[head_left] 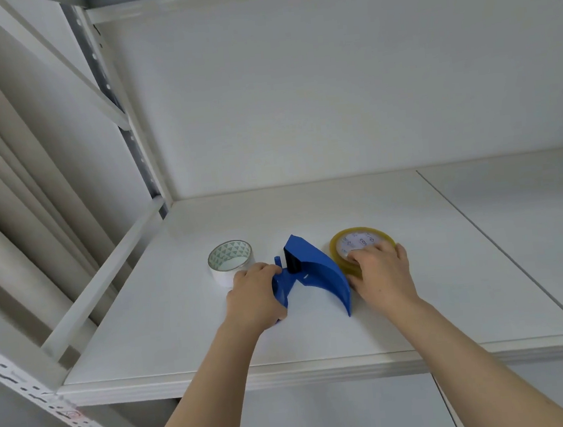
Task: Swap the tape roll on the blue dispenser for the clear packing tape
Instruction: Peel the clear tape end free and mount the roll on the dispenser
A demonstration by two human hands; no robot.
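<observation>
The blue dispenser (313,274) lies on the white shelf (320,340), its curved guard towards the right and a black roller near its middle. No roll sits on it. My left hand (255,296) grips its handle end. A white tape roll (229,261) with a green-patterned core stands just left of that hand. To the right lies the yellowish clear packing tape (358,240), flat on the shelf. My right hand (383,272) rests on its near side, fingers over the rim and core.
The shelf's back wall (330,88) rises behind the objects. A white metal upright (134,131) and side rail (107,275) bound the left. A seam (500,250) splits the shelf surface on the right. The front edge (322,371) runs below my forearms.
</observation>
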